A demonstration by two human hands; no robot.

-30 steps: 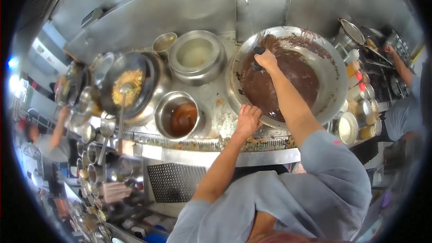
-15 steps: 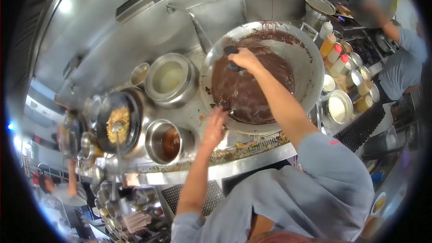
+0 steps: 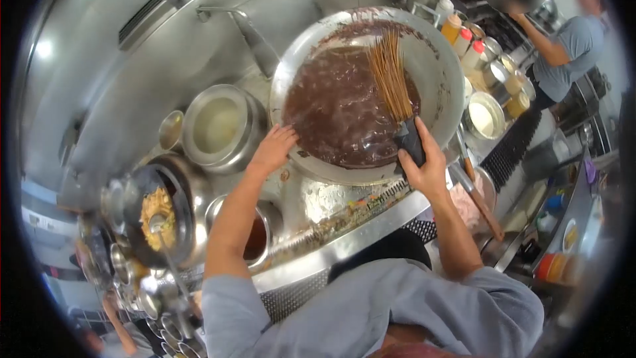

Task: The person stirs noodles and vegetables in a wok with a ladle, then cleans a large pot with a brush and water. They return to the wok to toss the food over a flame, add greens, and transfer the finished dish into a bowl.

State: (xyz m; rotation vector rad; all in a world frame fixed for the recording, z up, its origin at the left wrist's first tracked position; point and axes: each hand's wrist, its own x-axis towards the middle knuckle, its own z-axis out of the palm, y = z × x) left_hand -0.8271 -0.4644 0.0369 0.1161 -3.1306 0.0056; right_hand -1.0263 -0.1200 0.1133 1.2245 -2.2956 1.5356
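The right hand (image 3: pixel 427 171) grips the stiff-looking wok brush (image 3: pixel 391 76) by its dark handle (image 3: pixel 411 142), likely the surest hold; the left hand (image 3: pixel 270 151) lies open.

Shirt (image 3: pixel 318 311): grey, short-sleeved. Sleeves (image 3: pixel 230 308) loose, creased, ending near elbows. Dark cloth (image 3: pixel 384 250) beyond hem, possibly trousers; lens distortion.

The lidless pot (image 3: pixel 215 127) stands left of the wok (image 3: pixel 442 86), bottles (image 3: pixel 462 40) to its right.
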